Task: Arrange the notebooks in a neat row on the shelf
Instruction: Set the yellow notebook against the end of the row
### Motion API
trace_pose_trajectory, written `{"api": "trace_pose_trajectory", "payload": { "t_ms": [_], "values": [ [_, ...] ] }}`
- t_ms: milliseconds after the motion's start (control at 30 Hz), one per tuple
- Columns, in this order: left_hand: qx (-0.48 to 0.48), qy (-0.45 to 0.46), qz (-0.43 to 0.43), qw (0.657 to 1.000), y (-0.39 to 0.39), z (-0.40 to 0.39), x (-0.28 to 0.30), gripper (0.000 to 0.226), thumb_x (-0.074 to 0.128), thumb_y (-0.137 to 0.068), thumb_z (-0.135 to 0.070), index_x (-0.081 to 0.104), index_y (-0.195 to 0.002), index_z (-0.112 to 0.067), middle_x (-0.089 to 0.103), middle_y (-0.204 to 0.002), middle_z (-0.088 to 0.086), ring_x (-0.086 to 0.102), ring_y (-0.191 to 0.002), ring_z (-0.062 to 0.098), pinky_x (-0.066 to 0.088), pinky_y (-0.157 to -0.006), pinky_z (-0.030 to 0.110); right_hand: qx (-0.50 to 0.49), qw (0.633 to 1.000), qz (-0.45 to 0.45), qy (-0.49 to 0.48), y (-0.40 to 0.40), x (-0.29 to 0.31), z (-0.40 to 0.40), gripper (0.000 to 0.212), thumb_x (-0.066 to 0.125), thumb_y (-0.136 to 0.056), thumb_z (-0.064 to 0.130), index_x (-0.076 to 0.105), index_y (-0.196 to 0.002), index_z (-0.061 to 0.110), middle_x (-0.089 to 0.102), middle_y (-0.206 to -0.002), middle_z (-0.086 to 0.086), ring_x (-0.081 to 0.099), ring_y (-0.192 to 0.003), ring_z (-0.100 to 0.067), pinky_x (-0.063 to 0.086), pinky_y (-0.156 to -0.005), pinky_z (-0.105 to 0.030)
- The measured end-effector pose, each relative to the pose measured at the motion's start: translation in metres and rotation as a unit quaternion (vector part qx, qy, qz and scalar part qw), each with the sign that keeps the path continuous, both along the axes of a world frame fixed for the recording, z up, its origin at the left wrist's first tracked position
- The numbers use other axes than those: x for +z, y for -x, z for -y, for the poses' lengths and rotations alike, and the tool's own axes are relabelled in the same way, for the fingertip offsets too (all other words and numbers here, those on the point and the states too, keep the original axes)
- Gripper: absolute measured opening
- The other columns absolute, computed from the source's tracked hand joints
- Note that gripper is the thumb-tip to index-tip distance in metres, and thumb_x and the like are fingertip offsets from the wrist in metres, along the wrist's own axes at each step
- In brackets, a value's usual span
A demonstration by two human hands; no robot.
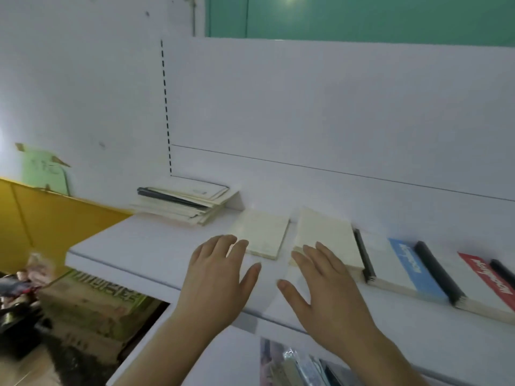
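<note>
On the white shelf [145, 246] a small cream notebook [260, 236] lies flat beside a thicker cream notebook stack [326, 238]. Further right lie a blue-and-white notebook [401, 266] and a red-and-white notebook [485, 282], both with black spines. My left hand [220, 277] hovers open with its fingertips at the small notebook's near-left corner. With straight fingers, my right hand [323, 285] reaches the near edge of the thicker stack. Neither hand holds anything.
An untidy pile of papers and notebooks [184, 201] sits at the shelf's back left against a white divider. Cardboard boxes [94, 307] stand on the floor at the lower left. A lower shelf holds wrapped items [295, 363]. The white back panel rises behind.
</note>
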State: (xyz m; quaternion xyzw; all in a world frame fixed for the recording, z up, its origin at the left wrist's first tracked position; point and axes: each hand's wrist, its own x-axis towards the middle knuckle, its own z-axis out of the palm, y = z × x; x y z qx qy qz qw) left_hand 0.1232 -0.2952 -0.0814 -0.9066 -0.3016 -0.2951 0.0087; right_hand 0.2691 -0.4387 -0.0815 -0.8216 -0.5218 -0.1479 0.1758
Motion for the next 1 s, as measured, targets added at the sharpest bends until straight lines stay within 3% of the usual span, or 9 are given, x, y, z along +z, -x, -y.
{"api": "trace_pose_trajectory", "payload": {
  "t_ms": [167,367,500,700,800,900,1000],
  "values": [
    [0.032,0.014,0.0,0.999,0.041,-0.059,-0.001,0.058,0.036,-0.097,-0.057,0.052,-0.139,-0.02,0.056,-0.14,0.001,0.048,-0.133,0.023,0.04,-0.109,0.041,0.017,1.0,0.0,0.009,0.037,0.006,-0.072,0.087,0.002,-0.082,0.075,0.032,-0.148,0.027,0.026,-0.156,0.005,0.009,-0.147,-0.017,0.014,-0.12,-0.038],
    [0.056,0.002,-0.029,0.998,0.058,-0.141,-0.003,0.071,0.023,-0.094,-0.063,0.048,-0.143,-0.018,0.052,-0.145,0.004,0.045,-0.136,0.025,0.039,-0.111,0.044,0.029,1.0,0.006,0.009,0.052,0.011,-0.159,0.086,-0.004,-0.081,0.073,0.019,-0.151,0.027,0.015,-0.159,0.007,-0.001,-0.147,-0.015,0.003,-0.12,-0.031],
    [0.051,0.008,-0.046,0.998,0.059,-0.192,0.005,0.067,0.028,-0.097,-0.061,0.034,-0.151,-0.022,0.038,-0.155,-0.001,0.03,-0.145,0.021,0.027,-0.119,0.041,0.031,0.999,0.021,-0.002,0.048,0.021,-0.217,0.086,-0.005,-0.082,0.069,0.018,-0.151,0.024,0.018,-0.158,0.002,0.006,-0.147,-0.019,0.008,-0.12,-0.035],
    [0.043,0.021,-0.048,0.998,0.058,-0.258,0.018,0.064,0.033,-0.098,-0.059,0.033,-0.151,-0.023,0.036,-0.156,-0.003,0.025,-0.147,0.019,0.02,-0.119,0.038,0.009,0.999,0.034,0.024,0.034,0.021,-0.305,0.082,-0.003,-0.084,0.061,0.02,-0.151,0.02,0.015,-0.16,-0.003,0.007,-0.147,-0.021,0.014,-0.119,-0.041],
    [0.019,0.011,-0.078,0.997,0.057,-0.284,0.016,0.067,0.027,-0.099,-0.06,0.021,-0.155,-0.024,0.022,-0.162,-0.002,0.012,-0.15,0.019,0.012,-0.123,0.039,-0.017,0.998,0.049,0.027,0.028,0.017,-0.335,0.079,0.004,-0.086,0.057,0.034,-0.146,0.014,0.029,-0.155,-0.009,0.022,-0.144,-0.027,0.023,-0.116,-0.045],
    [-0.014,-0.002,-0.127,0.992,0.053,-0.317,0.015,0.071,0.018,-0.098,-0.064,0.012,-0.156,-0.024,0.012,-0.164,0.002,0.005,-0.151,0.024,0.008,-0.123,0.043,-0.036,0.996,0.07,0.051,0.03,0.014,-0.352,0.061,0.015,-0.096,0.044,0.043,-0.141,0.015,0.044,-0.144,-0.005,0.035,-0.137,-0.026,0.027,-0.114,-0.042],
    [-0.048,-0.008,-0.151,0.987,0.051,-0.342,0.01,0.084,-0.005,-0.085,-0.068,0.012,-0.156,-0.025,0.013,-0.163,0.003,0.007,-0.15,0.026,0.008,-0.122,0.044,-0.032,0.994,0.107,0.017,0.037,0.013,-0.354,0.039,0.033,-0.096,0.033,0.061,-0.12,0.022,0.064,-0.115,0.003,0.06,-0.106,-0.021,0.043,-0.098,-0.038]
  ]
}}
